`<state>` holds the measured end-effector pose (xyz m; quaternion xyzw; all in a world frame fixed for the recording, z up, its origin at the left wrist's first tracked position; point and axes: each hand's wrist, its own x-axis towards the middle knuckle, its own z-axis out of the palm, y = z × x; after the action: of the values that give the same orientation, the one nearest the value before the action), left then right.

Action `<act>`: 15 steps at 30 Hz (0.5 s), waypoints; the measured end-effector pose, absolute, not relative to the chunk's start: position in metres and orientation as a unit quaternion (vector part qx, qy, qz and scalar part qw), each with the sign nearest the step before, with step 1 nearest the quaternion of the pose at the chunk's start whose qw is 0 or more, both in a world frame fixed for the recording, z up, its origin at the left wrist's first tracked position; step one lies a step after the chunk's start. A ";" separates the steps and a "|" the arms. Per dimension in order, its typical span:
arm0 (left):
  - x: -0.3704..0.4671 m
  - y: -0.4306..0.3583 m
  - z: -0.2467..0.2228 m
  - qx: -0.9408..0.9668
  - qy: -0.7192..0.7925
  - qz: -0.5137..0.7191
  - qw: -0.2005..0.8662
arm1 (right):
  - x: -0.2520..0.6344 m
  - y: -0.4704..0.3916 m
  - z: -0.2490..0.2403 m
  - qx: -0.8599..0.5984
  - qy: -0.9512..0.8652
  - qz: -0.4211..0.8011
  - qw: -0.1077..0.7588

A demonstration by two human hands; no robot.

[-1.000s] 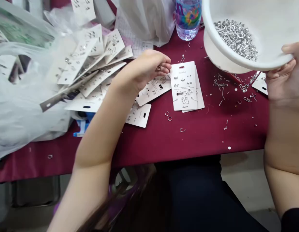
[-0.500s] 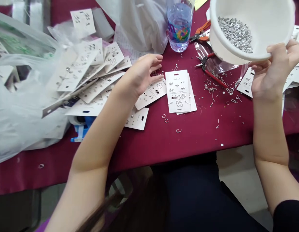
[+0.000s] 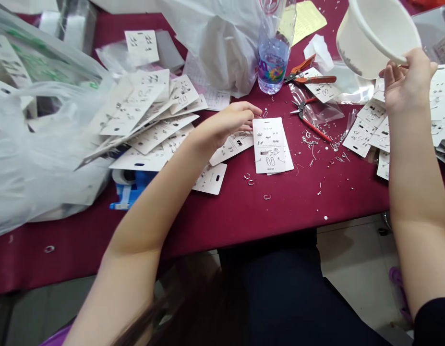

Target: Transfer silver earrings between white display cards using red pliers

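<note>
Gripped at its rim, a white bowl [image 3: 355, 45] is held up by my right hand [image 3: 409, 81] at the upper right. Its wall faces me, and small metal pieces show faintly through the lower side. My left hand [image 3: 231, 122] hovers with fingers apart over a white earring card [image 3: 231, 146], beside the upright-facing earring card [image 3: 273, 154] on the maroon table [image 3: 280, 216]. Nothing shows in my left hand. A few loose metal hoops [image 3: 248, 179] lie in front of the cards.
Plastic bags [image 3: 35, 158] and piled earring cards [image 3: 136, 101] fill the left. Behind are a water bottle [image 3: 272, 62], orange-handled pliers [image 3: 316, 79] and red-handled pliers [image 3: 316, 129]. More cards [image 3: 362, 129] lie beneath the right arm; a blue tape dispenser [image 3: 130, 190] sits at front left.
My right hand has moved the bowl up and farther right, and its inside bottom has gone out of sight. The view has shifted slightly. My left hand stays near the cards.
</note>
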<state>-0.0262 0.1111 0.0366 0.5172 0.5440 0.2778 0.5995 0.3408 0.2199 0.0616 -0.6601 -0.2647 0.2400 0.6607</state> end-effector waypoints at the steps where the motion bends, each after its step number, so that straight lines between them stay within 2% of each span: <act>1: -0.026 0.111 0.037 0.519 0.545 0.276 0.598 | 0.341 0.225 0.062 -0.667 -0.255 0.239 0.659; 10: -0.027 0.109 0.037 0.565 0.535 0.239 0.580 | 0.356 0.231 0.023 -0.742 -0.239 0.283 0.559; 15: -0.027 0.106 0.039 0.614 0.544 0.205 0.534 | 0.363 0.220 0.024 -0.767 -0.289 0.265 0.507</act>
<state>-0.0274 0.1060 0.0393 0.6137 0.5444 0.2046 0.5340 0.3629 0.2198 0.0244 -0.7674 -0.2891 0.2645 0.5075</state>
